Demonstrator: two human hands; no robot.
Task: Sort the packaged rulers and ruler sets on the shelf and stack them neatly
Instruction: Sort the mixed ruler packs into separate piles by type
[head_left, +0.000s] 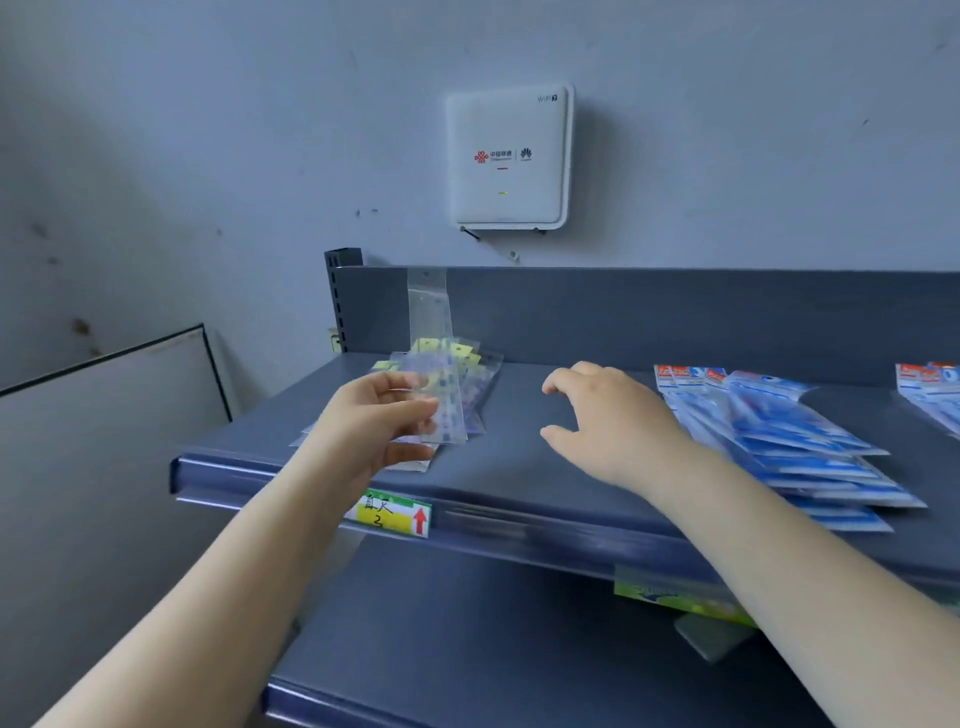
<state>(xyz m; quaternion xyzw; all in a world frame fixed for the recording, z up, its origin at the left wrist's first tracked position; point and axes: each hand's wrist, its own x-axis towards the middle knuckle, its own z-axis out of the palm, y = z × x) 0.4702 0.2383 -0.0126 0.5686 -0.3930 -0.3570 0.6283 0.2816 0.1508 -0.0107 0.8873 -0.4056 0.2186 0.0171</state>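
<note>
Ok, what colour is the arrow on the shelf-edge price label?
Red arrow on the yellow-and-green label, head view.

Single head-worn wide-angle view, looking forward and slightly down at the shelf (519, 467) from close range. It faces the wall (208, 130) behind; no second view.

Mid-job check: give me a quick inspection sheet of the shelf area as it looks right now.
Surface: grey shelf, bare between the piles.
Job's things: clear ruler packs piled loosely at left; blue ruler sets fanned at right; more packs at far right edge.
Clutter: green package on the lower shelf.
Hands: left hand holds one clear pack upright; right hand hovers, fingers spread, holding nothing.
Cables: nothing seen.
Surroundings: wall router; price label on shelf edge.
</note>
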